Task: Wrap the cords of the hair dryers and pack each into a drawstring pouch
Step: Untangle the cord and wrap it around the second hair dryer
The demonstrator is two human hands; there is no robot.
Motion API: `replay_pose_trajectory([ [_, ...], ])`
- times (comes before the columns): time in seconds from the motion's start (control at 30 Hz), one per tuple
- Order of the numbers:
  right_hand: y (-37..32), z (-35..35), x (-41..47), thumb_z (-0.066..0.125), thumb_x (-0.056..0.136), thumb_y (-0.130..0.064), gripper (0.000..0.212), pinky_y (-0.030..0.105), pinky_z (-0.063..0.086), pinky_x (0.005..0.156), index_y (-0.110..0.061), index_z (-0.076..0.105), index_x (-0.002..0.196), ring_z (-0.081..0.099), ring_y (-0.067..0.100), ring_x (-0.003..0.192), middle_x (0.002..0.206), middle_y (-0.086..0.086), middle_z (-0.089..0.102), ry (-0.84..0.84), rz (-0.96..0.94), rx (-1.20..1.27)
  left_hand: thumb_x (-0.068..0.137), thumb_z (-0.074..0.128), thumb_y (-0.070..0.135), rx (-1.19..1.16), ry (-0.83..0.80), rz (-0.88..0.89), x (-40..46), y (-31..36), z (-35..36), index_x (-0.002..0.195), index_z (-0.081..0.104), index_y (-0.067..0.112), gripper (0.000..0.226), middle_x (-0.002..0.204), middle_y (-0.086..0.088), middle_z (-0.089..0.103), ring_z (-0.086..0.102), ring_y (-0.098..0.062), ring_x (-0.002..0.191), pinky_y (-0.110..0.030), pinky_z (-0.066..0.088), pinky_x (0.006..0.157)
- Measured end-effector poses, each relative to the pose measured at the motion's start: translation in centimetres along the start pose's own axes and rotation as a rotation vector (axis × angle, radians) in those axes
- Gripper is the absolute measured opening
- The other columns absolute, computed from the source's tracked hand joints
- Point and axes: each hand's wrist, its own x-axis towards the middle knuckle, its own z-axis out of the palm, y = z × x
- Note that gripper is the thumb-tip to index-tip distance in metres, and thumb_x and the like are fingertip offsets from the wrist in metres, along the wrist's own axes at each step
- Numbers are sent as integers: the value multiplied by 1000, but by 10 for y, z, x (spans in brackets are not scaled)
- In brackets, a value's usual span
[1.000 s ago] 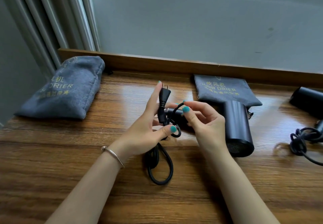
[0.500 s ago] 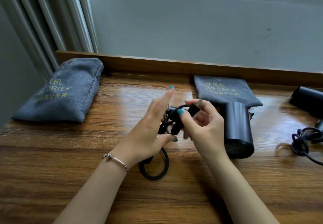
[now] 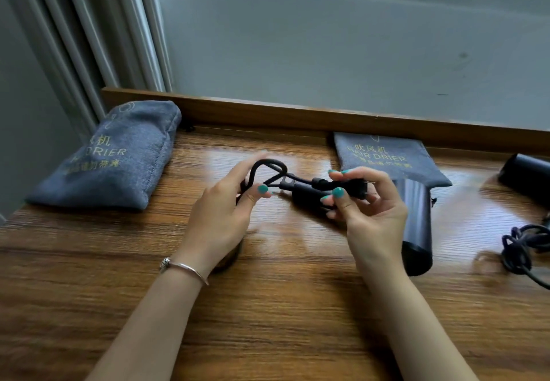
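The black rubber power cord is held above the wooden table, its free run lying roughly 9-to-3 o'clock between the hands. The left hand grips the bundled loops at the 9 o'clock end, fingers curled round them. The right hand pinches the black plug at the 3 o'clock end. The matte black hair dryer lies directly beyond the right hand, barrel running 12-to-6. An empty flat grey drawstring pouch lies at 12 o'clock from it. Judgement: tucking the plug through comes next.
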Motion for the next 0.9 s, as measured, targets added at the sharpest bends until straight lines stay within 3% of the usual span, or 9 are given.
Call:
replay_pose_trajectory([
  [0.13, -3, 0, 3, 60, 91, -14, 10, 38, 56, 87, -15, 69, 88, 66, 24, 86, 105, 13, 65, 19, 104, 273, 100, 45, 34, 178, -145, -24, 2, -5, -5, 155, 0, 33, 71, 90, 6, 71, 65, -17, 80, -45, 53, 77],
  [0.17, -4, -1, 4, 57, 93, -21, 17, 40, 55, 91, -11, 69, 90, 66, 26, 91, 106, 13, 65, 45, 159, 331, 100, 44, 32, 233, -196, -37, 3, -8, -5, 154, -6, 31, 74, 87, 0, 69, 63, -19, 77, -45, 52, 75],
  [0.3, -5, 1, 4, 46, 96, -24, 29, 42, 54, 92, -8, 66, 111, 69, 27, 94, 114, 14, 69, 86, 223, 237, 96, 49, 4, 381, -349, -66, 4, -14, -4, 153, -15, 22, 88, 127, -8, 56, 52, -24, 116, -41, 43, 99],
  [0.37, -5, 0, 4, 43, 99, -5, 34, 36, 56, 89, -15, 55, 129, 70, 27, 95, 112, 13, 71, 58, 205, 238, 96, 50, 5, 340, -328, -96, 6, -18, -7, 155, -4, 23, 83, 130, -9, 55, 51, -26, 121, -42, 43, 102],
  [0.43, -6, -1, 4, 40, 98, 6, 45, 36, 55, 90, -14, 46, 138, 69, 30, 97, 114, 17, 69, 48, 214, 325, 97, 55, 14, 293, -266, -97, 8, -23, -11, 154, 21, 24, 67, 125, -5, 60, 55, -24, 116, -41, 46, 97],
  [0.53, -10, 1, 4, 39, 97, 8, 45, 33, 55, 89, -4, 42, 140, 69, 29, 99, 118, 19, 65, 51, 244, 449, 94, 61, 29, 338, -149, -74, 9, -25, -13, 123, 64, 21, 29, 148, 2, 46, 44, -20, 133, -41, 38, 109],
  [0.63, -9, 1, 3, 41, 96, 6, 42, 31, 55, 88, 1, 44, 137, 68, 29, 104, 116, 15, 68, 71, 250, 527, 91, 58, 47, 467, -137, -133, 7, -23, -15, 113, 67, 28, 30, 131, 10, 56, 43, -15, 124, -34, 35, 100],
  [0.73, -8, 0, 2, 41, 95, 5, 40, 30, 54, 90, -1, 47, 135, 66, 27, 107, 115, 13, 68, 83, 242, 579, 91, 64, 34, 252, -169, -183, 6, -21, -15, 101, 65, 37, 10, 107, 9, 62, 49, -10, 108, -28, 38, 87],
  [0.9, -9, -3, 1, 37, 94, 9, 58, 32, 53, 93, -20, 35, 145, 66, 24, 107, 119, 14, 67, 100, 220, 694, 98, 55, 26, 135, -117, -148, 7, -17, -12, 107, 67, 28, 15, 95, 7, 59, 54, -13, 92, -33, 45, 81],
])
